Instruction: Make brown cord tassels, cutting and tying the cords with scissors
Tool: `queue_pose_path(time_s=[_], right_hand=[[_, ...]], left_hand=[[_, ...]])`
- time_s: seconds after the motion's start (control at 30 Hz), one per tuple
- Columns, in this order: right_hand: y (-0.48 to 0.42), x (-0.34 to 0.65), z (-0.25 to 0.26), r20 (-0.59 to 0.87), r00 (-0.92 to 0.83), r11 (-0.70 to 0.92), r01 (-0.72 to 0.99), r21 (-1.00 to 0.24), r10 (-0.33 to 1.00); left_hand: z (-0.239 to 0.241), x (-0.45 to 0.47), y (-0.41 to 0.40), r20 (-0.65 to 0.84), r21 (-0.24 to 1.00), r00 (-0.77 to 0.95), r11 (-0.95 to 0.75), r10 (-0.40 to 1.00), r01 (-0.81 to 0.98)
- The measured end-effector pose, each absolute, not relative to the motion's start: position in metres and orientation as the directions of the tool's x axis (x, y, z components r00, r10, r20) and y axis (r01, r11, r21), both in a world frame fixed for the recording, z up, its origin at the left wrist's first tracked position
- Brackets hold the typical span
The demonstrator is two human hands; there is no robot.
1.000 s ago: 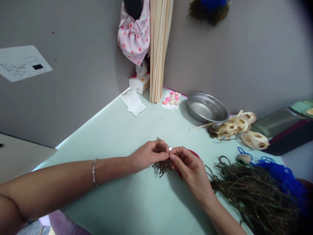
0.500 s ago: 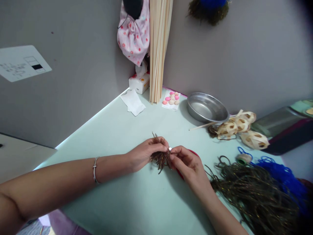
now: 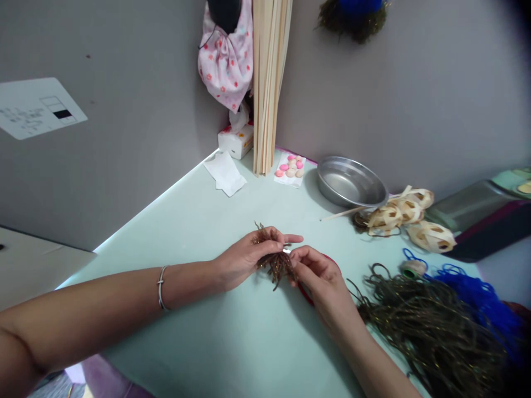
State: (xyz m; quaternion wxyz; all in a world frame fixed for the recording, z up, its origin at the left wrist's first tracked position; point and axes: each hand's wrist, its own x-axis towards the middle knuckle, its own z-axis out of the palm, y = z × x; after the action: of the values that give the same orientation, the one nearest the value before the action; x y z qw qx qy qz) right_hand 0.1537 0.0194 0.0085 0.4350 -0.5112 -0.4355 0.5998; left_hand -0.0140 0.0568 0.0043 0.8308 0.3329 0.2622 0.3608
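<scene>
My left hand [image 3: 244,258] pinches a small bundle of brown yarn [image 3: 276,270] with gold glints, its loose ends fanning out below and a few poking above the fingers. One finger of that hand now points to the right. Close against the bundle, my right hand [image 3: 317,273] has its fingers drawn together. Red curved handles [image 3: 307,294], apparently of scissors, show around this hand. A small bright white piece, perhaps part of the blade, glints between the two hands. My right fingertips partly cover the yarn ends.
To the right lie a heap of dark brown yarn [image 3: 431,326] and blue yarn [image 3: 473,293]. Behind them are woven pale balls [image 3: 431,236] and a metal bowl [image 3: 352,182]. Farther back are pink and cream pieces [image 3: 291,166], wooden strips [image 3: 267,110], white paper [image 3: 225,173] and a tissue pack [image 3: 236,141].
A finger of my left hand has stretched out to the right. The yarn bundle has turned slightly and its ends are spread more. Both hands stay in nearly the same place.
</scene>
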Motion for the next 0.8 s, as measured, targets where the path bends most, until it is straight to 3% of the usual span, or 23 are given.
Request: queue_pose_path(time_s=[0.2, 0.37, 0.8], right_hand=[[0.021, 0.162, 0.012, -0.166, 0.099, -0.169, 0.029, -0.985, 0.981], [0.017, 0.161, 0.013, -0.048, -0.123, -0.018, 0.235, -0.972, 0.991], [0.018, 0.157, 0.018, -0.141, -0.113, -0.131, 0.094, -0.987, 0.983]], left_hand=[[0.002, -0.011, 0.055, -0.267, 0.839, 0.506, 0.456, 0.82, -0.297], [-0.003, -0.01, 0.053, -0.242, 0.879, 0.547, 0.42, 0.802, -0.227], [-0.006, -0.011, 0.055, -0.23, 0.889, 0.562, 0.407, 0.795, -0.212]])
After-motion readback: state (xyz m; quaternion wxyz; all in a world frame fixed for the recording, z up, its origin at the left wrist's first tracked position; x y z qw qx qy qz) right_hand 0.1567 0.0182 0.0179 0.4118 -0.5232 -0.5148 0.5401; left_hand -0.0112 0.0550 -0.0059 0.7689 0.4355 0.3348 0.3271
